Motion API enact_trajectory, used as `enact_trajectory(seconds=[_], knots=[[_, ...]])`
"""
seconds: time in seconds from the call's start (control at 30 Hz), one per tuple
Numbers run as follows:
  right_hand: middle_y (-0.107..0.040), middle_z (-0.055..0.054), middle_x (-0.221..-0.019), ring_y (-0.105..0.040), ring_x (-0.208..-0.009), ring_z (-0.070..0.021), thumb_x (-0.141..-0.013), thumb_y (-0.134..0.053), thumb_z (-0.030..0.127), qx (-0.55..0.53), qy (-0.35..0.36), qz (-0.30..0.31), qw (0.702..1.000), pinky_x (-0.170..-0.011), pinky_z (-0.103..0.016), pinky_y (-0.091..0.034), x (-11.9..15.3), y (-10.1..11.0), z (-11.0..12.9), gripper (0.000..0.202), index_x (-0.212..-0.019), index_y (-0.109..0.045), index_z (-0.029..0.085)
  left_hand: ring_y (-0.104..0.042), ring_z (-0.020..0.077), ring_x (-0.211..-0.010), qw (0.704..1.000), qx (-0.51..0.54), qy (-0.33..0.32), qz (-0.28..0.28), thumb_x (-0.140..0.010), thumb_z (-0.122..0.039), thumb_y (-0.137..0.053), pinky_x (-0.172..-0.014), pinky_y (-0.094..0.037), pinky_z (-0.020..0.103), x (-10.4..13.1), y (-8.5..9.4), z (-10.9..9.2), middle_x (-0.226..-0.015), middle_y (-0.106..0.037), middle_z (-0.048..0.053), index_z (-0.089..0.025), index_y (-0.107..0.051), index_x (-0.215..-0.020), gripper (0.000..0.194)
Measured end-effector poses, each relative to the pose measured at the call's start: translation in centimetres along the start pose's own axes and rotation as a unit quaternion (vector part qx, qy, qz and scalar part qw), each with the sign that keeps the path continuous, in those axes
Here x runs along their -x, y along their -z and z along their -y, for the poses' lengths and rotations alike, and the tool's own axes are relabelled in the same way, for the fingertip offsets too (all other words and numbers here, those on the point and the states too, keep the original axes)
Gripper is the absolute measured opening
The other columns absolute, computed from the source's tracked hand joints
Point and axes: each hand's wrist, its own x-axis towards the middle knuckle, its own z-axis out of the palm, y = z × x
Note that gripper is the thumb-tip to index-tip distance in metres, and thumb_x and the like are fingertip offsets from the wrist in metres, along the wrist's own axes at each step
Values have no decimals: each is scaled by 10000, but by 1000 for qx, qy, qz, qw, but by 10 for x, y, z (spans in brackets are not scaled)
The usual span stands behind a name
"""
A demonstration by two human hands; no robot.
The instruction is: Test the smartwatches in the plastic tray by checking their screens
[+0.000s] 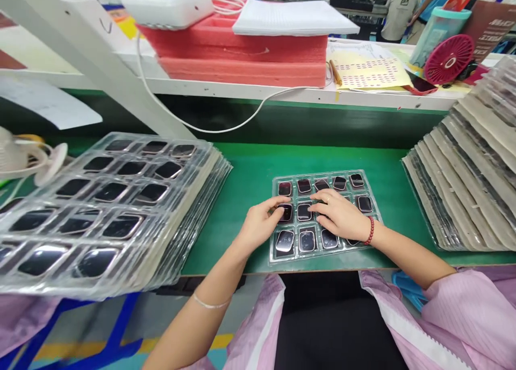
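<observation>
A clear plastic tray (322, 256) with several dark rounded-square watch-like pieces in its pockets lies on the green table. My left hand (262, 222) is at the tray's left side, thumb and forefinger closed on the edges of a dark piece (286, 213) in the middle row. Over the centre of the tray, my right hand (341, 214) has its fingers spread, with fingertips at the top and right edge of another piece (303, 212). The right palm hides some pockets.
A tall stack of filled trays (108, 193) stands at the left, another stack (463, 171) at the right. Behind is a white shelf (226, 91) with red foam (242, 58), papers and a pink fan (449, 59). A white cable (242, 124) hangs below it.
</observation>
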Motion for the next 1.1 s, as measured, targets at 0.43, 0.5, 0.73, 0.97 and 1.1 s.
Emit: enact_trajectory(seconds=[0.43,0.5,0.73,0.97,1.1], knots=[[-401,-162,-1508,-311,-1378,-389,-937,-567,323,71,1,70,995,-1093,-648,-274,-31,-31,21,374,-1285,-635,202,-565,290,-1079,969,-204,-85,-112,-876,-304,-518,-964,-426,443,1,15,9,-1144,-640,106,-204,-685,-1082,283],[-412,-160,-1498,-315,-1372,-382,-942,-557,319,73,-2,62,995,-1093,-639,-279,-32,-30,21,368,-1279,-634,194,-564,290,-1086,970,-199,-83,-115,-879,-305,-520,-966,-427,442,2,21,9,-1149,-642,109,-197,-685,-1079,281],[-659,-123,-1097,-520,-1092,-285,-937,-538,233,39,-37,-8,999,-1002,-514,-412,-22,0,-2,220,-830,-721,173,-501,337,-1207,967,-209,-139,-36,-872,-293,-541,-1029,-385,531,4,12,6,-1251,-619,116,-229,-728,-926,205],[-510,-191,-1393,-355,-1338,-398,-768,-742,255,110,-110,6,988,-1079,-629,-295,-1,-2,-14,186,-895,-676,136,-355,426,-1374,948,-250,-190,57,-754,-279,-699,-1085,-290,629,-15,-27,-12,-1399,-539,169,-202,-668,-886,156],[-636,-122,-1229,-503,-1254,-296,-720,-670,96,-52,-91,-41,994,-1031,-489,-415,2,-2,-19,177,-799,-542,189,-347,414,-1389,953,-223,-192,73,-696,-181,-688,-1075,-327,607,-21,-28,-13,-1359,-570,171,-206,-561,-791,160]])
